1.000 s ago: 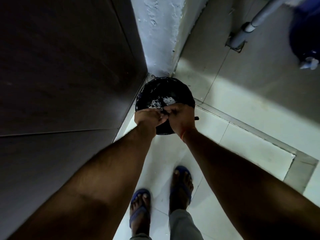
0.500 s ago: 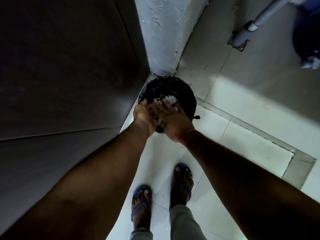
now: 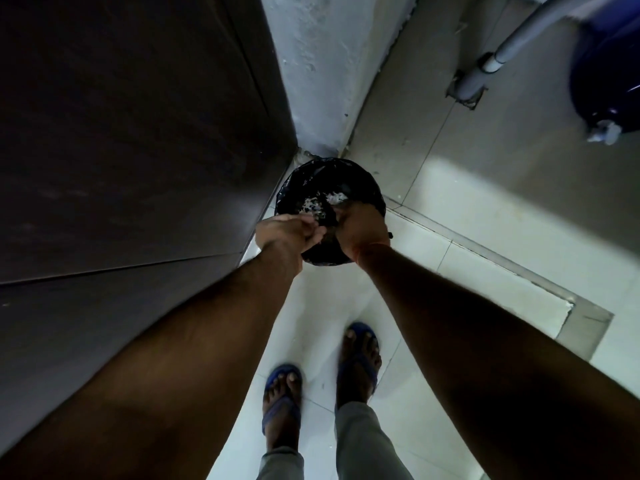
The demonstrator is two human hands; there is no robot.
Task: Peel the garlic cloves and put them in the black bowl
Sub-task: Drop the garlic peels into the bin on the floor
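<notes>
A round bin lined with a black bag (image 3: pixel 322 178) stands on the floor in the corner, directly under and just beyond both hands, with a scatter of pale, papery scraps (image 3: pixel 323 202) lying inside it; no garlic cloves or black bowl can be made out. The left hand (image 3: pixel 289 233) hangs over the bin's near-left rim with its fingers bent and bunched toward the right hand, though whether anything is pinched in them cannot be told. The right hand (image 3: pixel 362 225) is held over the near-right rim, its back to the camera and its fingers hidden, so its grip cannot be told either. The two hands are just beside each other. Left of the left hand runs a dark panelled wall (image 3: pixel 121 150). Well beyond the right hand, a grey pipe (image 3: pixel 498 57) meets the pale tiled floor (image 3: pixel 485 209). Below the hands, two feet in blue sandals (image 3: pixel 360 362) stand on the tiles.
</notes>
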